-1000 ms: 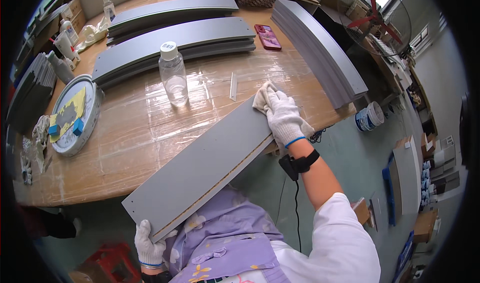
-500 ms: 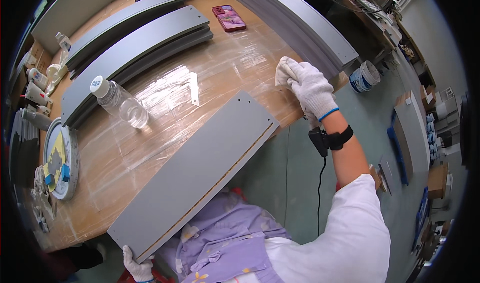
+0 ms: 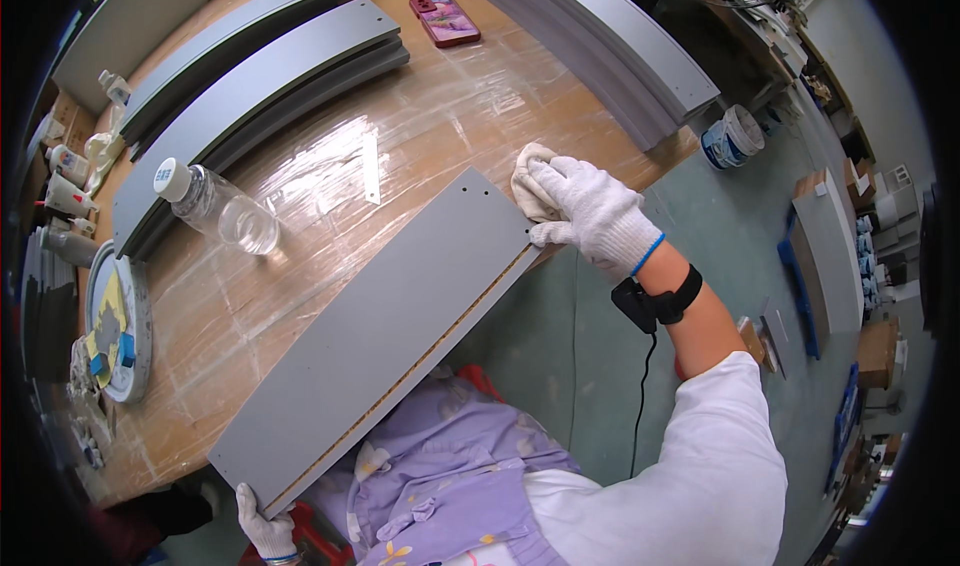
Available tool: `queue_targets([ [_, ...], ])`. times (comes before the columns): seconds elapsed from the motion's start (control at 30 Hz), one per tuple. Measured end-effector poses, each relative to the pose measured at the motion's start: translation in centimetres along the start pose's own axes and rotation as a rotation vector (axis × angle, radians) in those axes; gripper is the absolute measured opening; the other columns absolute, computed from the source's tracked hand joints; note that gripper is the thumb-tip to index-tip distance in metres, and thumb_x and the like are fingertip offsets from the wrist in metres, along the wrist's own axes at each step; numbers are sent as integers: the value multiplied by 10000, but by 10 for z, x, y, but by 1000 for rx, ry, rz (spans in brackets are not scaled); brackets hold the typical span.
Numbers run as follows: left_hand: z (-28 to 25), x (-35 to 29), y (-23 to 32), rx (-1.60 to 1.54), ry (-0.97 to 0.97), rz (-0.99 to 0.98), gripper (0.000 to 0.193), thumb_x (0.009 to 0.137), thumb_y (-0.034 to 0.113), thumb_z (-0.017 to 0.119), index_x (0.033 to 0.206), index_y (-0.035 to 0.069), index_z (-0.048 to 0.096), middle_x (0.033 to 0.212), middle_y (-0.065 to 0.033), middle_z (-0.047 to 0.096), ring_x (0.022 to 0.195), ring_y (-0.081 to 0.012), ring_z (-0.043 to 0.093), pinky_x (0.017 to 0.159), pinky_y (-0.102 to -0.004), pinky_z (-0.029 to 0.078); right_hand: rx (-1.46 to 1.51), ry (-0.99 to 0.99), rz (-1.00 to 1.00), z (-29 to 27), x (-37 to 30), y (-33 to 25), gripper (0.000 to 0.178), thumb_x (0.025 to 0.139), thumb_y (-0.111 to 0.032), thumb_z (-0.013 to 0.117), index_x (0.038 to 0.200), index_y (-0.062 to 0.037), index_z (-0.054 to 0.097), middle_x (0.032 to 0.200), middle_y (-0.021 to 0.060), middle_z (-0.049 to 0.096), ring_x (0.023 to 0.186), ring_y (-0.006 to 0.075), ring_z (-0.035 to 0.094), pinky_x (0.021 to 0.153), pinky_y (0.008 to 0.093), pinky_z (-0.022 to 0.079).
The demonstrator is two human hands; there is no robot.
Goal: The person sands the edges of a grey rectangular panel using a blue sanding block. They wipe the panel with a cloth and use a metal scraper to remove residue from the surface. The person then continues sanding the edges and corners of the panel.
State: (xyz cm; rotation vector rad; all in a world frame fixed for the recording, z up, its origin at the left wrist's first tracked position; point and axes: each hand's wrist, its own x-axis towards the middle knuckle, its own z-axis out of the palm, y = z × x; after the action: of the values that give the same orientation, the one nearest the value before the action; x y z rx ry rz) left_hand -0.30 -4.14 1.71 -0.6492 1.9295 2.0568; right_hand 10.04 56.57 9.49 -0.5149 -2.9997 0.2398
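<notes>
Right grip: your fingers curl closed over a cloth, seemingly pressing it against the far end of the grey panel.
Left grip: thumb at the near end, likely steadying it; fingers hidden, closure I cannot tell.
Grey panel: slants off the tabletop above your apron, probably keeping both ends reachable.

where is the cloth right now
In the head view, the cloth is slightly right of centre, under the right hand's gloved fingers, beside the grey board's far end.
</notes>
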Motion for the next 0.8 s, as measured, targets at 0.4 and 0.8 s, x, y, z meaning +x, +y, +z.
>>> queue_targets([
  [0.4, 8, -5, 11, -24, -87, 8, 256, 1021, 318, 532, 1140, 94, 565, 930, -69, 669, 691, -211, 697, 447, -310, 554, 170, 269, -13, -13, 4, -33, 476, 844, -166, 697, 1292, -57, 578, 1154, 148, 604, 1053, 346, 601, 909, 417, 515],
  [0.8, 8, 3, 12, -113, -159, -24, 290, 1020, 293, 517, 1204, 69, 527, 1002, -97, 657, 722, -243, 704, 450, -349, 579, 71, 140, -19, 38, 69, -19, 393, 912, -109, 549, 1302, -80, 590, 1273, 176, 586, 1126, 391, 581, 955, 410, 504],
])
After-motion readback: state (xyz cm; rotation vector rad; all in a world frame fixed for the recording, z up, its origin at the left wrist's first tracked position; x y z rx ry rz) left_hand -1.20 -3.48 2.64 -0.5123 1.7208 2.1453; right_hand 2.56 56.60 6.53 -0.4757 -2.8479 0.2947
